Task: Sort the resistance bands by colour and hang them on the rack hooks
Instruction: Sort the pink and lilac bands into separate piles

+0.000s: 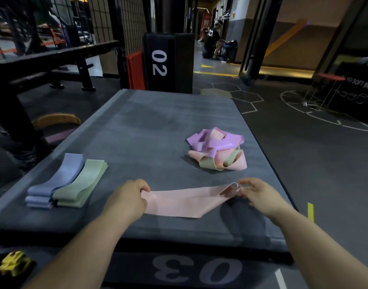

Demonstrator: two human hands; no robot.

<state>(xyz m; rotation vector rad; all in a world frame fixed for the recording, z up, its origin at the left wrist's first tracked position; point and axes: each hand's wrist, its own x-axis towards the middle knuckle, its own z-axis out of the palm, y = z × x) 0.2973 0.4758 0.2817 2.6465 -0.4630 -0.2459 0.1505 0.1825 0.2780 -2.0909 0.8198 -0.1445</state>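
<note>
A pink resistance band (pixel 183 202) lies stretched flat across the near part of the grey padded box top (pixel 149 126). My left hand (pixel 128 197) grips its left end in curled fingers. My right hand (pixel 257 195) pinches its right end, which is folded over. A tangled heap of purple, pink and green bands (pixel 217 149) sits behind, to the right. At the left lie a folded stack of lilac-blue bands (pixel 56 182) and, touching it, a folded stack of green bands (pixel 81 184). No rack hooks are visible.
A black pad marked 02 (pixel 168 61) stands upright beyond the box, with a red pad (pixel 136 69) beside it. A dark bench frame (pixel 53 57) is at the left. A person crouches far back (pixel 212 40). A soft box (pixel 354 90) stands at the right.
</note>
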